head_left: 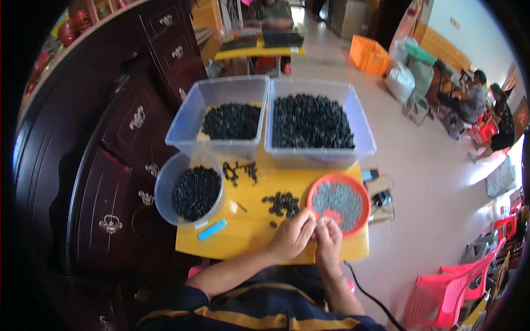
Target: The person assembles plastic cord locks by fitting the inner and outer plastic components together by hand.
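Observation:
My left hand [293, 234] and my right hand [329, 240] meet at the front edge of the orange-red bowl [364, 222], fingertips pinched together. Whatever lies between the fingers is too small to make out. Inside the bowl is a heap of small grey metal pieces [338, 201]. Left of the bowl, a loose group of small black oval parts [282, 203] lies on the yellow table [248, 243]. A round clear tub [163, 196] of black parts stands farther left, and a blue, narrow-bodied tool [212, 229] rests in front of it.
Two clear plastic bins, a left one [182, 124] and a right one [361, 129], hold black parts at the table's back. A dark wooden cabinet [121, 182] stands on the left. Pink chairs [436, 298], an orange crate [370, 55] and seated people are to the right.

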Demonstrator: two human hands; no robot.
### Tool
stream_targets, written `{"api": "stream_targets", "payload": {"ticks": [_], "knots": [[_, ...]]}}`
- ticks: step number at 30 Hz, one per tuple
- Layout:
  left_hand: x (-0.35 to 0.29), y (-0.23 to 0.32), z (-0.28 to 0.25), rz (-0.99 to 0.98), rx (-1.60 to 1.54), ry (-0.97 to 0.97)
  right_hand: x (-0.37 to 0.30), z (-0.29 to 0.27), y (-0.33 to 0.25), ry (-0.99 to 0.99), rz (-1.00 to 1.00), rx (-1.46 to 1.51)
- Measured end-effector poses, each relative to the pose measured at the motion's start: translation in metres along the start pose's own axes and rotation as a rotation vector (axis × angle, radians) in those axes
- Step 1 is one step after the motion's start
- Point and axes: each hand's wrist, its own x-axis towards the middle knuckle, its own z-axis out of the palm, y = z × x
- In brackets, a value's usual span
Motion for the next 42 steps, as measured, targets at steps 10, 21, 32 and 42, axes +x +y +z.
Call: {"api": "stream_targets", "payload": {"ticks": [10, 21, 32, 42], "knots": [[0.005, -0.016, -0.008, -0.174, -0.140, -0.017, 0.013, -0.009, -0.010, 0.069, -0.086, -0.074], [-0.010, -0.022, -0.041, -0.290, -0.396, -0.014, 0.025, -0.032, -0.013, 0.177, -0.280, -0.534], [-0.027, -0.033, -0.073, -0.365, -0.295, 0.078, 0.028, -0.033, -0.018, 0.134, -0.327, -1.273], [-0.030, -0.033, -0.073, -0.277, -0.199, 0.092, 0.025, -0.028, -0.006, 0.135, -0.342, -0.663]]}}
